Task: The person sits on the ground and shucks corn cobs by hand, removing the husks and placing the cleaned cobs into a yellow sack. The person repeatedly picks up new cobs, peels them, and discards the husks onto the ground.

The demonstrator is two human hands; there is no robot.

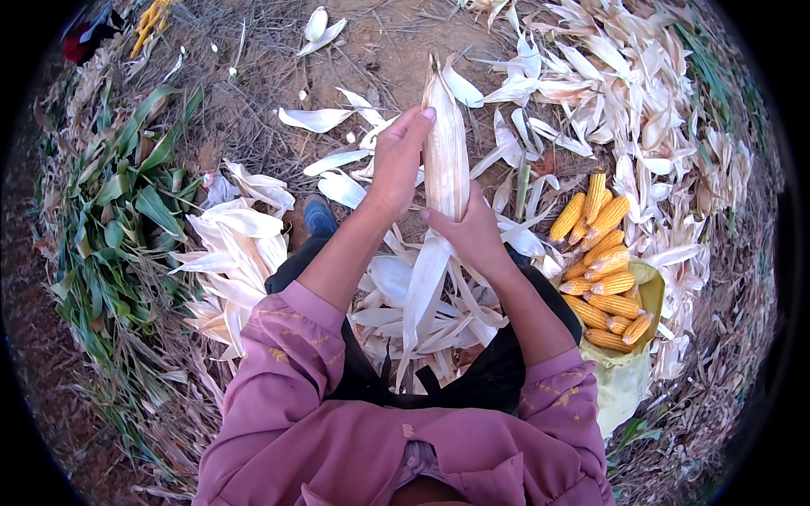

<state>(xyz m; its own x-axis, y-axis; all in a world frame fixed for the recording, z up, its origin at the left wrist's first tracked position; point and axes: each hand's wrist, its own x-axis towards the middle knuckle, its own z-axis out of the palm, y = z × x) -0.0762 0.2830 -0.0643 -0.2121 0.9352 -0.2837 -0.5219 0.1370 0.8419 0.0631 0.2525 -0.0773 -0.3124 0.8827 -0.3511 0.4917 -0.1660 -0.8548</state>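
An ear of corn [447,145] in its pale dry husk stands upright between my two hands, its brown tip pointing away from me. My left hand [400,155] grips its upper left side, thumb near the tip. Lower down, my right hand [469,228] holds the base, with the thumb across the front. A loose strip of husk [425,284] hangs from the base towards my lap. The kernels are hidden by the husk. Below my hands, peeled husks [389,278] lie between my legs.
To the right, a yellowish sack [617,379] holds several bare yellow corn cobs [610,284]. Husks [633,82] are heaped at the upper right. Unpeeled pale ears or husks [237,246] lie left of my knee, beside green corn leaves [139,202]. More yellow cobs [149,25] are at the far upper left.
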